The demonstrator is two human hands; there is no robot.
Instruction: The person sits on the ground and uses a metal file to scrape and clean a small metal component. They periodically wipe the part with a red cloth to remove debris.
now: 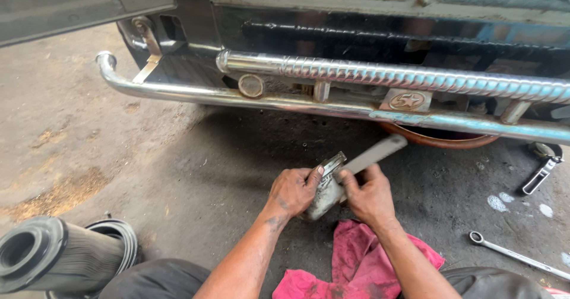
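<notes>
From the head camera, the left hand (294, 191) is gripping a small, grimy metal part (325, 193) just above the concrete floor (178, 174), fingers closed around its side and thumb pressing near its top edge. The right hand (369, 197) is wrapping tightly around the lower end of a flat metal bar (375, 154), which is slanting up and away toward the chrome bumper (309, 103), its near end meeting the part. A pink rag (356, 257) is lying under the wrists. To do this well, the left hand should probably be keeping the part braced and steady while the right is working the bar in short, controlled strokes, with fingers kept clear of the contact point.

A ribbed cylindrical filter (53, 254) is sitting at the lower left, cut off by the frame. A wrench (516, 256) is lying at the right. What the part is remains hard to make out under the hands; the copper-coloured pan (439, 138) is sitting mostly hidden beneath the bumper.
</notes>
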